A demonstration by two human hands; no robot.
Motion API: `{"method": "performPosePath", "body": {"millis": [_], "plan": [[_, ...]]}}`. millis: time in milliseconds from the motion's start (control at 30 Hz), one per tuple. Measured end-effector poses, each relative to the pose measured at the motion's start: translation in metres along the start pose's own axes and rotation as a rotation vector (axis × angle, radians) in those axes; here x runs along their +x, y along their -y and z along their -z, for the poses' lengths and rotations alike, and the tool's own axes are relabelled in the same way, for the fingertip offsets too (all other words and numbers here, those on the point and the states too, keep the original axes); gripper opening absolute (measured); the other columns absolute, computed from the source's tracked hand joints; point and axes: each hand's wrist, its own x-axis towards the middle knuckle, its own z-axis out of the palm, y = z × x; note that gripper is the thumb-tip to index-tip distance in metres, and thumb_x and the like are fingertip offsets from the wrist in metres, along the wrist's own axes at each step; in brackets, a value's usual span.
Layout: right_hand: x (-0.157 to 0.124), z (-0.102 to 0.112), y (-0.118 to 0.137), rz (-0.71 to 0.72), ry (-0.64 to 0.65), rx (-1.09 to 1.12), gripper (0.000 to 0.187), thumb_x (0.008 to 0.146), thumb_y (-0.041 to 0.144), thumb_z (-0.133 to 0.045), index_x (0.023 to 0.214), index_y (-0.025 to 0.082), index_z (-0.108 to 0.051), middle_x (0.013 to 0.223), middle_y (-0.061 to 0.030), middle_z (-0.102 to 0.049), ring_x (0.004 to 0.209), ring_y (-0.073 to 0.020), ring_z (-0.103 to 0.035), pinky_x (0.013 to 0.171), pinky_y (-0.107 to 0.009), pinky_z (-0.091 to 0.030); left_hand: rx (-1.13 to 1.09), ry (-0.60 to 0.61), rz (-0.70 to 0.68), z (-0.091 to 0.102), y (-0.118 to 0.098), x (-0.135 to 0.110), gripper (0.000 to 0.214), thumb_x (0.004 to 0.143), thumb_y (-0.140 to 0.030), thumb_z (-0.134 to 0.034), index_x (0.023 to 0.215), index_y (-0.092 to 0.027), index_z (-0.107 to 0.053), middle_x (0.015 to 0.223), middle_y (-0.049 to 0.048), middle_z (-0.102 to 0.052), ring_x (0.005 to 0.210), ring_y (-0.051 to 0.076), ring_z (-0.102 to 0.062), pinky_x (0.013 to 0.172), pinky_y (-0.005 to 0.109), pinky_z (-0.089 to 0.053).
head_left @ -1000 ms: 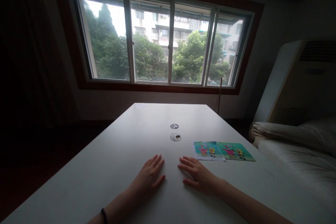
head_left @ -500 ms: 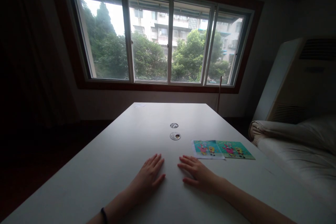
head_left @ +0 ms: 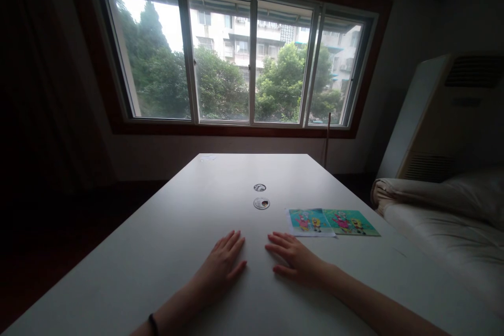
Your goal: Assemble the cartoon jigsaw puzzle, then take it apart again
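Palm down on the white table (head_left: 157, 252) lies my left hand (head_left: 223, 260), fingers stretched out and holding nothing; a dark band (head_left: 153, 324) circles its wrist. My right hand (head_left: 297, 260) also rests flat on the tabletop, open, with its thumb apart from the fingers. Just beyond the right hand are two colourful cartoon pictures side by side: a left picture (head_left: 309, 221) with a pale border and a right picture (head_left: 352, 222). Both show a pink figure and a yellow figure on a blue-green ground. Neither hand grips them.
Two round inserts, a nearer one (head_left: 261, 203) and a farther one (head_left: 260, 188), sit in the table's middle. A clear scrap (head_left: 207, 158) lies at the far left corner. To the right stand a pale sofa (head_left: 433, 220) and a tall cabinet-like unit (head_left: 417, 110). Behind is a window (head_left: 220, 84).
The view has shifted very slightly, so everything sits a little farther left. Both hands stay flat in the same places on the table.
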Motion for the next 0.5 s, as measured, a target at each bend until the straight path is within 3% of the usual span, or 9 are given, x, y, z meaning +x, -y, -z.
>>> {"method": "performPosePath", "body": {"millis": [300,500], "plan": [[-0.001,-0.004,-0.002,0.02,-0.068,-0.045,0.047,0.082,0.04,-0.049,0.127,0.026,-0.043,0.136,-0.0047,-0.041,0.124,-0.0245,-0.035,0.103,-0.041,-0.028,0.011,-0.08,-0.026,-0.008,0.006,0.001,0.047,0.086,-0.04,-0.043,0.128,-0.018,-0.044,0.134,0.0102,-0.042,0.123,0.028,-0.039,0.098,0.043,-0.038],[0.002,-0.012,-0.002,-0.238,-0.301,-0.216,0.032,0.079,0.025,-0.049,0.11,0.019,-0.053,0.124,-0.0081,-0.05,0.113,-0.0232,-0.044,0.098,-0.037,-0.034,0.019,-0.125,-0.056,-0.018,0.013,0.002,0.048,0.087,-0.043,-0.041,0.128,-0.018,-0.045,0.133,0.0105,-0.044,0.121,0.029,-0.041,0.096,0.044,-0.04]]}}
